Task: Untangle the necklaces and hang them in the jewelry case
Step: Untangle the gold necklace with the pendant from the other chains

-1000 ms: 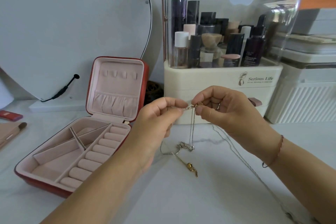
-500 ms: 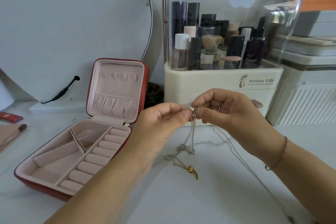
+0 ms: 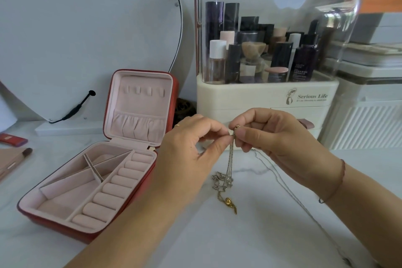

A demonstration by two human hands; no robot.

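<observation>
Both hands meet above the white tabletop. My left hand (image 3: 191, 143) and my right hand (image 3: 274, 135) pinch the top of a gold necklace chain (image 3: 230, 163), fingertips almost touching. The chain hangs down to a small knot (image 3: 221, 180) resting on the table, with a gold pendant (image 3: 228, 201) lying below it. A thin silver chain (image 3: 282, 183) trails from under my right hand toward the lower right. The red jewelry case (image 3: 174, 93) stands open at left, pink inside, with small hooks (image 3: 144, 90) in its upright lid.
A cream cosmetics organiser (image 3: 261, 102) with a clear dome full of bottles stands right behind my hands. A round mirror (image 3: 87, 28) leans at back left. A makeup brush (image 3: 19, 159) and a red item (image 3: 12, 139) lie at the far left. White boxes (image 3: 369, 115) stand at right.
My hands have drawn closer together, the left moving right until the fingertips nearly meet. The hanging chain and knot shifted slightly; the pendant stays on the table.
</observation>
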